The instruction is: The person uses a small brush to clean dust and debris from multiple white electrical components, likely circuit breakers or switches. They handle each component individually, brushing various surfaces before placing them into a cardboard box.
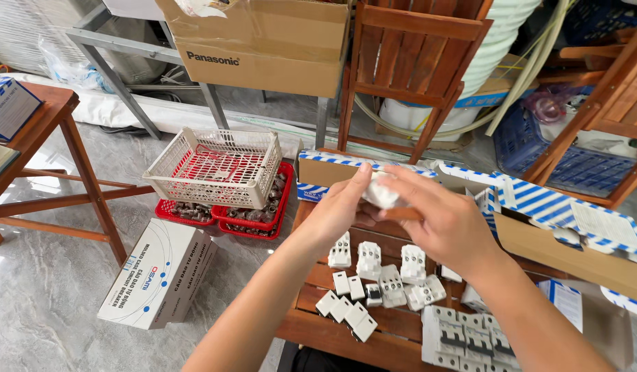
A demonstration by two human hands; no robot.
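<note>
Nearest the viewer, a slatted wooden bench (346, 341) carries small white plastic parts: a cluster of flat caps (346, 313) at its front left edge, a block of assembled white breakers (463, 341) at the front right, and several upright white housings (391, 272) in the middle.

Above these, both bare hands meet. The left hand (339, 207) and the right hand (446, 220) together pinch one small white piece (382, 195), the grip of each closed on it from opposite sides, held in the air clear of the bench. How the fingers press it is partly hidden. This looks like a fitting or checking step on a single piece; by my judgement, any next move calls for steady pressure from both sides and a bare spot among the housings to set it down.

Just beyond the hands lie open cardboard boxes with blue and white striped flaps (539, 203).

On the grey floor to the left sit a long white carton (163, 272), then red trays (253, 220) of dark metal bits with a pale basket (218, 165) stacked on them.

Farthest back stand a wooden chair (415, 62) and a large brown carton (263, 41).
</note>
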